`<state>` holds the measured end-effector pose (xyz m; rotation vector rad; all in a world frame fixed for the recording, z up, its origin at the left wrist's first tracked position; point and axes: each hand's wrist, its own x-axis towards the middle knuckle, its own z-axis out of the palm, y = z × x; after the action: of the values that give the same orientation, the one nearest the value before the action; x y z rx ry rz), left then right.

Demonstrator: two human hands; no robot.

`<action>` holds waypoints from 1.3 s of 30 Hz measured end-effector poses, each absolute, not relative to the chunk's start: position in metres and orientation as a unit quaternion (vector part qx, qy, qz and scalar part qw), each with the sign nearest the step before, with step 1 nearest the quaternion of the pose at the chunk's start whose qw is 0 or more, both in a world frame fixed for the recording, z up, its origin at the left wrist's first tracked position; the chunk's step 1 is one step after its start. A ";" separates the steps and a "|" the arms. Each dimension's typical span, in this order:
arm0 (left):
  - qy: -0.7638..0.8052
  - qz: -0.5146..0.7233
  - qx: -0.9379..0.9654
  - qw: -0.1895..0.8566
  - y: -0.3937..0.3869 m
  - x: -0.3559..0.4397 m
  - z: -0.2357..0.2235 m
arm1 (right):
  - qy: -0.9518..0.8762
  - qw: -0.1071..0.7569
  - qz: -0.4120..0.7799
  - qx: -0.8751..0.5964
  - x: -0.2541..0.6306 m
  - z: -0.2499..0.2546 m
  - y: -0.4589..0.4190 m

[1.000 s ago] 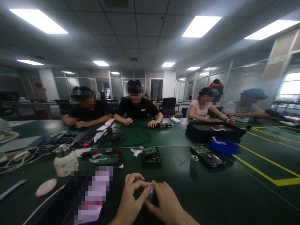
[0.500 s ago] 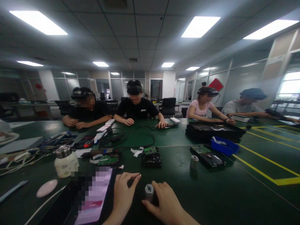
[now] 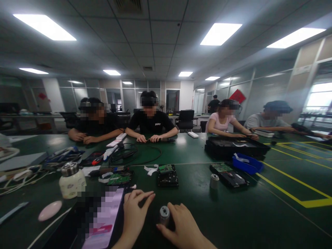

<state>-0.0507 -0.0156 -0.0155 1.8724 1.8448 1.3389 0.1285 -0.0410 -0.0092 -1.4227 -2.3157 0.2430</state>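
A small motor (image 3: pixel 164 214), a silver metal cylinder with holes in its top face, stands upright on the green table. My right hand (image 3: pixel 183 223) curls round its right side, thumb in front and index finger behind. To the left of the motor, apart from it, my left hand (image 3: pixel 136 209) is raised with thumb and index fingertips pinched together. Whatever the pinch may hold is too small to see. A second, similar motor (image 3: pixel 214 181) stands farther right, beside a black drive unit (image 3: pixel 232 176) with a green circuit board.
Ahead lies another black drive unit (image 3: pixel 168 178) beside white paper scraps (image 3: pixel 150 170). A phone-like screen (image 3: pixel 103 221), a cream bottle (image 3: pixel 72 181) and a pink oval object (image 3: pixel 50 211) are on the left. A blue tray (image 3: pixel 247 164) and black case (image 3: pixel 236 148) stand right. Co-workers sit opposite.
My left hand has lifted off the motor's top and moved left, still pinched. The right hand has stayed at the motor. The co-worker opposite has drawn a dark tool leftward.
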 end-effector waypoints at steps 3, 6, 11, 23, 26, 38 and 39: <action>0.556 0.496 0.658 0.105 -0.025 -0.042 -0.012 | -0.832 0.205 0.087 -0.508 0.128 -0.009 -0.040; 0.518 0.485 0.695 0.111 -0.035 -0.033 -0.009 | -0.838 0.204 0.091 -0.498 0.128 -0.008 -0.040; 0.512 0.474 0.709 0.108 -0.041 -0.027 -0.006 | -0.836 0.203 0.099 -0.501 0.129 -0.011 -0.040; 0.515 0.472 0.706 0.116 -0.042 -0.029 -0.004 | -0.834 0.205 0.106 -0.501 0.127 -0.004 -0.042; 0.513 0.463 0.712 0.129 -0.041 -0.029 -0.004 | -0.834 0.204 0.109 -0.501 0.127 -0.004 -0.043; 0.492 0.460 0.729 0.125 -0.039 -0.031 -0.001 | -0.834 0.209 0.103 -0.500 0.128 -0.009 -0.040; 0.490 0.459 0.731 0.118 -0.039 -0.031 0.000 | -0.834 0.210 0.102 -0.500 0.128 -0.010 -0.039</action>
<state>-0.0307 -0.0390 -0.0001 2.1395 1.4348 1.3425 0.1279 -0.0394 -0.0105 -1.3892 -2.3200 0.2823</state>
